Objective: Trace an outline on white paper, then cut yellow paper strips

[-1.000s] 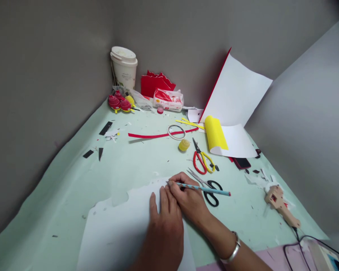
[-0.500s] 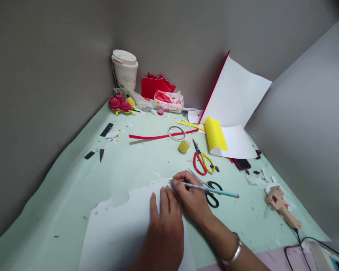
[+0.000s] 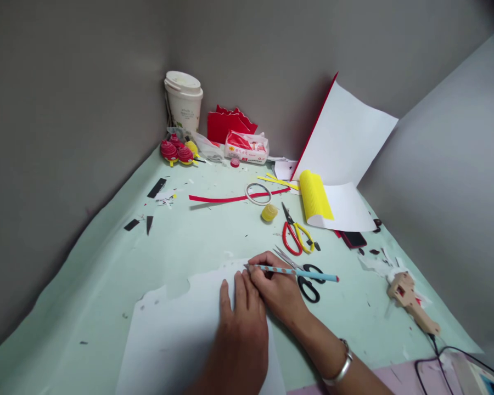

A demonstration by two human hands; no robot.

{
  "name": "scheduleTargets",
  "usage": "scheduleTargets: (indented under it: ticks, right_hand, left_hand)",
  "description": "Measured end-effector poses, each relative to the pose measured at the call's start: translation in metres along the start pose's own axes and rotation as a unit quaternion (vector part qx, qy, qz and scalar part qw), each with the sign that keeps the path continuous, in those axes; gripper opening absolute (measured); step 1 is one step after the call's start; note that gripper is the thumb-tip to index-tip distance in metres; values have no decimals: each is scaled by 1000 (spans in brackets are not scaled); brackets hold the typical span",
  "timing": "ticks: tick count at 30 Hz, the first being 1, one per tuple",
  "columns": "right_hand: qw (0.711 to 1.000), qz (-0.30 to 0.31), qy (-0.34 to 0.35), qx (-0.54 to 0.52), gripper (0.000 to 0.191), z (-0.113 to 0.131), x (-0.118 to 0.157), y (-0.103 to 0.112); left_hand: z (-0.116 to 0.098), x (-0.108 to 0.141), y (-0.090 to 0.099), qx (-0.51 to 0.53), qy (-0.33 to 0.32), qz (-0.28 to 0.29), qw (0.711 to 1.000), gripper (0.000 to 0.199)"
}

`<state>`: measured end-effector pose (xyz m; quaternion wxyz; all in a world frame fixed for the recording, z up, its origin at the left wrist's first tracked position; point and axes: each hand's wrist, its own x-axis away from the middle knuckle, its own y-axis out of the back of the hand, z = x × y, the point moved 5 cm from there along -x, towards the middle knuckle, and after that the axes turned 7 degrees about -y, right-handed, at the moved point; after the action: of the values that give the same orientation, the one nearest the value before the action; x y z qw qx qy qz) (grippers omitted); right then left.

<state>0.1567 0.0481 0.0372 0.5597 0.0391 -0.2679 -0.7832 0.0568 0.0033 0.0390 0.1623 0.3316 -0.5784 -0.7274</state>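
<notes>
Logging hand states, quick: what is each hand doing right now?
Left hand: open, flat on the white paper.
Right hand: closed on the blue pencil.

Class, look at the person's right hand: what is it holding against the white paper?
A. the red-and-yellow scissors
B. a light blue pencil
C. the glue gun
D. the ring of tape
B: the right hand grips a light blue pencil with its tip on the white paper, which the left hand presses flat.

lidded cup (image 3: 184, 102), red-yellow scissors (image 3: 295, 233), glue gun (image 3: 410, 302).
</notes>
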Motion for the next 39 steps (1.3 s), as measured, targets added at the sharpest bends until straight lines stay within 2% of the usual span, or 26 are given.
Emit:
scheduleTargets:
  ticks: [39]
  right_hand:
    - [1000,-2,3,7,7,-1,1,-2]
  left_hand:
    - [-1,0,0,3,0,-9,1000,57]
